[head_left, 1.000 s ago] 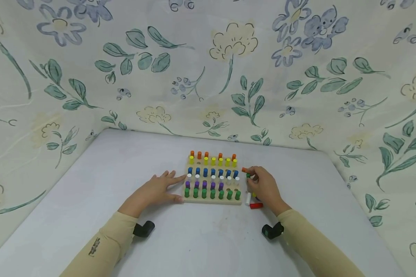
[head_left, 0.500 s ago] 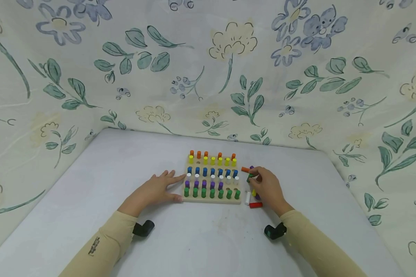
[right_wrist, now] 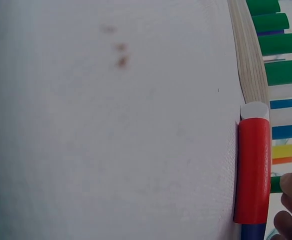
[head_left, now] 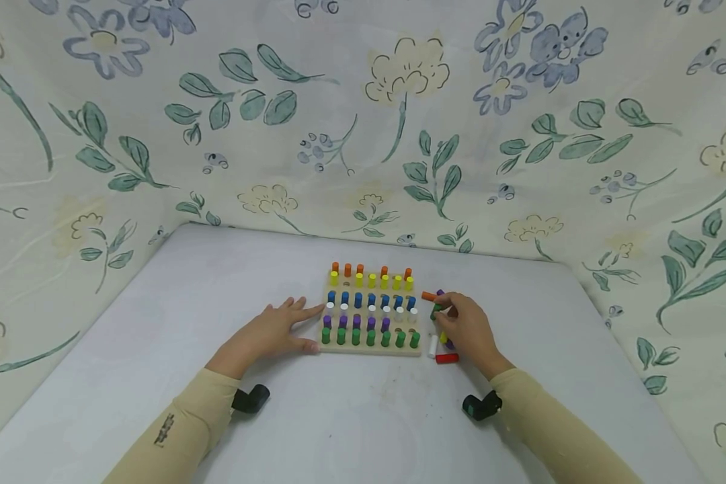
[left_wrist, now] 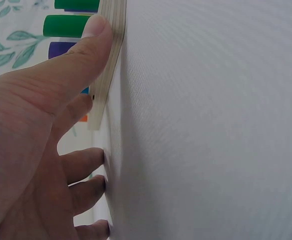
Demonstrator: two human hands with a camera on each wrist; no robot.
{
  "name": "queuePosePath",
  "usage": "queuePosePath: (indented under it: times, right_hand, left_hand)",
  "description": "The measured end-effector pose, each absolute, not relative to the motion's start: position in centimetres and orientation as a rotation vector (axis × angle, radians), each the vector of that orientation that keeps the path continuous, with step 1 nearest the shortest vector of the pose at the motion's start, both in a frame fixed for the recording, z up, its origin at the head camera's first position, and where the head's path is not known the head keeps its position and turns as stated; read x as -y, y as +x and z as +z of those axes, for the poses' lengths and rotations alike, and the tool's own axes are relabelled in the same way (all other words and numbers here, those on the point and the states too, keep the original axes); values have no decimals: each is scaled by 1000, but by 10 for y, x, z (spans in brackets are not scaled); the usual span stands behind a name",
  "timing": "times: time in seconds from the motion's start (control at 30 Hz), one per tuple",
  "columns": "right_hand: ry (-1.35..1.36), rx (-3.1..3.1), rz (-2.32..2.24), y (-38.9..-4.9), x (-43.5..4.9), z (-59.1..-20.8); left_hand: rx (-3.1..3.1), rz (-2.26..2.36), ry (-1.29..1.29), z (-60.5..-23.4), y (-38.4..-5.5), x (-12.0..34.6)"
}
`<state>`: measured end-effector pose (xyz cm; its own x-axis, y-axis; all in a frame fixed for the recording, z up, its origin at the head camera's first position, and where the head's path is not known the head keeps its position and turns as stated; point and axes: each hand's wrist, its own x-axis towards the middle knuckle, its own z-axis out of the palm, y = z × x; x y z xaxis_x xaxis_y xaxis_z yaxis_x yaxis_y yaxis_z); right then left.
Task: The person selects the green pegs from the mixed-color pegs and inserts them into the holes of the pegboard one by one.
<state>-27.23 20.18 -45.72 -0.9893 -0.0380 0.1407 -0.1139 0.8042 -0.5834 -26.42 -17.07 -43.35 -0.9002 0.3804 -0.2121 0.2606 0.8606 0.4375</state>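
Note:
A wooden pegboard point(head_left: 369, 351) carries upright rows of orange, yellow, blue, white, purple and green pegs, with a few bare holes between them. My left hand point(head_left: 272, 329) lies at its left side, fingers spread, thumb and index finger at the board's edge. In the left wrist view the left thumb point(left_wrist: 98, 37) presses against the wooden side near a green peg point(left_wrist: 66, 26). Right of the board, my right hand point(head_left: 468, 329) pinches a loose green peg point(head_left: 435, 312) between thumb and fingers. That green peg point(right_wrist: 275, 184) is partly hidden by the fingertips in the right wrist view.
Loose pegs lie around the right hand: an orange peg point(head_left: 428, 296), a purple peg point(head_left: 440, 292), a white peg point(head_left: 433, 347), a yellow peg point(head_left: 443, 337) and a red peg point(head_left: 447, 359). A patterned floral cloth point(head_left: 363, 134) rises behind the white table point(head_left: 363, 417).
The right hand has shifted slightly right with the green peg, which now tilts differently; more of the orange and purple pegs shows. The left hand and board stay put.

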Motion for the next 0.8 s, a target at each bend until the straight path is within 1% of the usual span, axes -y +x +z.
queuePosePath:
  times: [0.8]
  right_hand:
    - [199, 2821, 932, -262, -201, -457]
  left_hand:
    - [-2745, 568, 463, -435, -266, 170]
